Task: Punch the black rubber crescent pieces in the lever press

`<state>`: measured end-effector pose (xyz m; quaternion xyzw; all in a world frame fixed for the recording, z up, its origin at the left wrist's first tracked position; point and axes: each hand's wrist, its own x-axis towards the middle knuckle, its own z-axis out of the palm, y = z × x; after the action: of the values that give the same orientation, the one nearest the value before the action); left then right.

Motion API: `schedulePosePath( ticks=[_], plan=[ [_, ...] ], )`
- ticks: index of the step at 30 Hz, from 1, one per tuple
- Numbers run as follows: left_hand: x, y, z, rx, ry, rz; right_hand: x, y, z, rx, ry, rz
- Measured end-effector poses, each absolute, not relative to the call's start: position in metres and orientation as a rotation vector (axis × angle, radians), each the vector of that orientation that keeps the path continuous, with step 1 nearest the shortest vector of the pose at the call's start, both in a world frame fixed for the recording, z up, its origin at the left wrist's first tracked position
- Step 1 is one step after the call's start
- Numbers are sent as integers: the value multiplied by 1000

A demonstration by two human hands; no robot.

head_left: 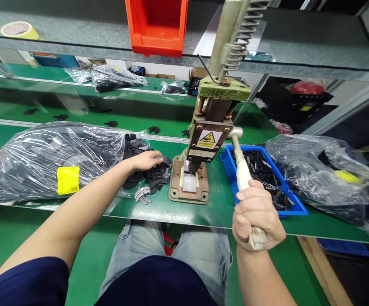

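My right hand [257, 214] is wrapped round the pale, taped lever [242, 165] of a hand press [208, 136]. The press stands on a brown base plate [189, 196] with a small white block [190, 182] under its ram. My left hand [146, 160] is at the pile of dark curved parts [159, 180], its thumb and fingers closed on one curved part. That pile spills from the mouth of a large clear plastic bag [44, 157] with a yellow label. Right of the press, a blue tray [294, 206] holds small black parts [260, 170].
A second plastic bag [324, 174] lies right of the tray. An orange bin [157, 44] and a tape roll [19, 29] sit on the grey shelf [91, 32] above. Dark curved parts [154, 129] lie spaced in a row behind the bench's rail.
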<state>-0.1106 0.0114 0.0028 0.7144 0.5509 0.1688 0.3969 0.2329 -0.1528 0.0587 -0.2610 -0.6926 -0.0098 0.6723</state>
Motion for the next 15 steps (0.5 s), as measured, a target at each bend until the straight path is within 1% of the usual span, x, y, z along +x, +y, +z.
schedulePosePath(
  ticks=[3,6,11,15],
  plan=[
    [-92,-6,-6,1477,1373,708,232,-152,58,-547,-1545,-12],
    [-67,-23,-16,1254,1289,836,231,-151,58,-544,-1526,-16],
    [-33,-37,-24,1149,1197,894,230,-151,57,-537,-1519,-20],
    [-20,-35,-18,1040,1168,816,232,-152,56,-557,-1533,-9]
  ],
)
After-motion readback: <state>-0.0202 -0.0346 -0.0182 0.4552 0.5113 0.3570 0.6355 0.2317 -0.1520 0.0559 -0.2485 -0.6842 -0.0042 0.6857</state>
